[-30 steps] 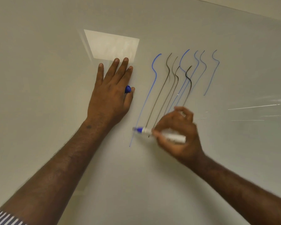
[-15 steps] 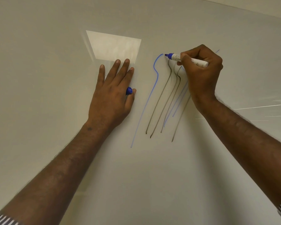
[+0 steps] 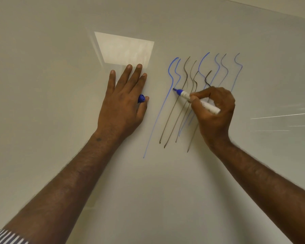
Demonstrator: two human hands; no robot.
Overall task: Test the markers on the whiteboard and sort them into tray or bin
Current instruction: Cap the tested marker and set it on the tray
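Whiteboard [image 3: 60, 85] fills view; wavy blue and brown test lines [image 3: 192, 103] at centre-right, bright rectangular reflection [image 3: 125, 48] upper centre
Left hand [image 3: 123, 103] flat on board, fingers straight; blue marker cap [image 3: 141, 98] pinched between thumb and index finger
Right hand [image 3: 213, 110] curled round blue whiteboard marker [image 3: 197, 101], pinching barrel; tip touches board on left blue lines
Striped sleeve [image 3: 5, 237] at bottom-left corner
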